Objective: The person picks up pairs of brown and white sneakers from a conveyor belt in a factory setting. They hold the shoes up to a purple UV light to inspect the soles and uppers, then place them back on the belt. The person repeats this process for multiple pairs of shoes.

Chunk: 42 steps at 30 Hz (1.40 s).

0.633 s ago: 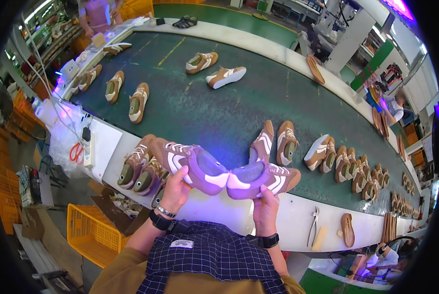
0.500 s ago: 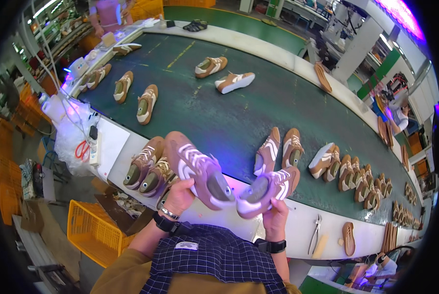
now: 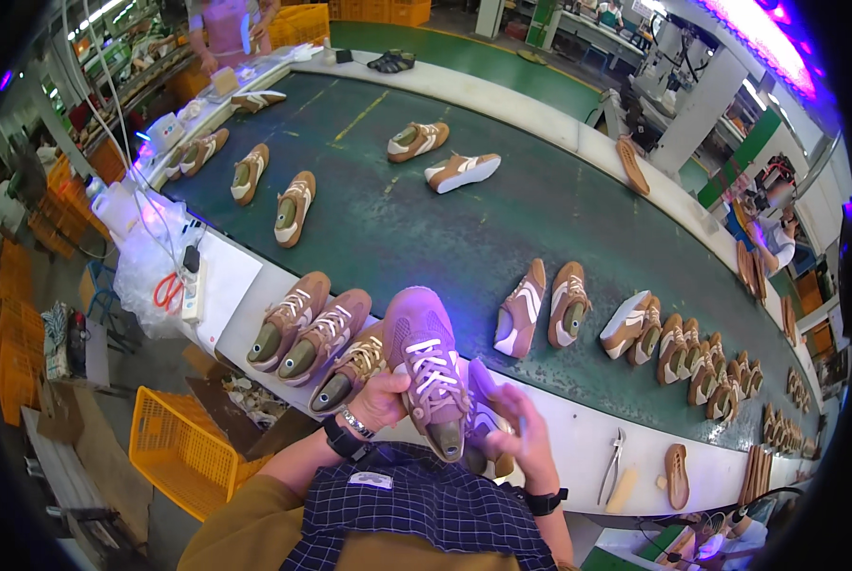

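Observation:
In my left hand is a brown sneaker with white laces. Its toe points away from me, and an olive shoe last shows in its opening. My right hand has its fingers curled at a second sneaker, which is tilted and partly hidden behind the first. To the left, close to my left hand, three similar sneakers stand on the white ledge: an outer one, a middle one and a nearer one. Past my right hand, two more, one leaning and another, rest on the green belt.
The green belt carries several sneakers, with a long row at right. Pliers, a yellowish block and a tan sole lie on the right ledge. An orange crate stands lower left. A co-worker is far left.
The left-hand sneaker has swung upright and moved right, its upper now facing me. The right-hand sneaker has turned and slipped behind it. My right hand has shifted its fingers.

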Tool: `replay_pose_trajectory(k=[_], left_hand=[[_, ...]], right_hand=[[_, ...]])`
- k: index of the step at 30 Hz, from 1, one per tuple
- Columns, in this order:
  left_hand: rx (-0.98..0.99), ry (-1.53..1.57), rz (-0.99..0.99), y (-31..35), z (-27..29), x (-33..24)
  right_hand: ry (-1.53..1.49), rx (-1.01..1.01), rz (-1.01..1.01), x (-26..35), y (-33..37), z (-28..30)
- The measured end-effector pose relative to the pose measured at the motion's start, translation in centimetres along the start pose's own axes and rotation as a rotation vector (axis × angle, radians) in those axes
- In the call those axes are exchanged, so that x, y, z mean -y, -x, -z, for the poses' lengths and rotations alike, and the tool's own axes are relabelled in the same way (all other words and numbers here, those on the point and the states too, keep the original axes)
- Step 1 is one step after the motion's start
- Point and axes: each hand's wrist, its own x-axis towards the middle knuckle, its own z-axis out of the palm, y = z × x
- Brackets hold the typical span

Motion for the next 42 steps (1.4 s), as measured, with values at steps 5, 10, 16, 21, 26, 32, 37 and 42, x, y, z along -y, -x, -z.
replay_pose_trajectory(k=[5,10,16,21,26,32,37,42], left_hand=[[0.037,-0.105,-0.09,-0.6,-3.4,-0.5],[0.178,-0.123,-0.091,-0.9,-4.3,-2.2],[0.175,-0.096,-0.077,-2.0,-6.2,-3.1],[0.158,-0.099,-0.085,-1.5,-6.4,-2.3],[0.111,-0.175,-0.113,-1.1,-6.6,-1.7],[0.268,-0.19,-0.022,-1.4,-6.5,-2.2],[0.797,-0.033,0.082,-3.2,-8.4,-4.3],[1.002,-0.071,-0.029,-3.7,-9.5,-4.0]], right_hand=[[0.097,0.114,0.124,0.4,-2.2,-4.0],[-0.592,0.275,-0.166,2.3,-2.1,-4.1],[-0.848,0.607,-0.44,-2.1,-0.7,-3.2],[-0.8,0.349,-0.426,-2.6,-1.0,-3.2],[-0.7,0.267,-0.396,-2.8,-1.2,-2.7],[-0.749,0.202,-0.356,-10.0,-1.1,-1.6],[-0.697,0.212,-0.315,-5.5,-1.1,-3.1],[-0.674,0.204,-0.276,-2.5,-0.9,-3.3]])
